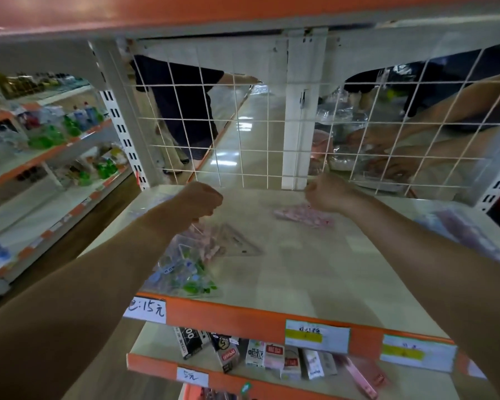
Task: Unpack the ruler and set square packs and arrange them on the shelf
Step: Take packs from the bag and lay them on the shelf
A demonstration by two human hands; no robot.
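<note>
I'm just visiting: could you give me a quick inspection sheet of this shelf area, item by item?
Surface: beige shelf board with orange front edge, paper price labels.
Job's things: clear pack of green and blue rulers at front left; clear set square with pink pieces behind it; pink pack farther back.
Clutter: blurred purple pack at right edge.
Hands: left hand and right hand curled above the board; what they hold cannot be told.
Cables: nothing seen.
Surroundings: white wire mesh back panel, another person's hands behind it; small boxes on lower shelf.
</note>
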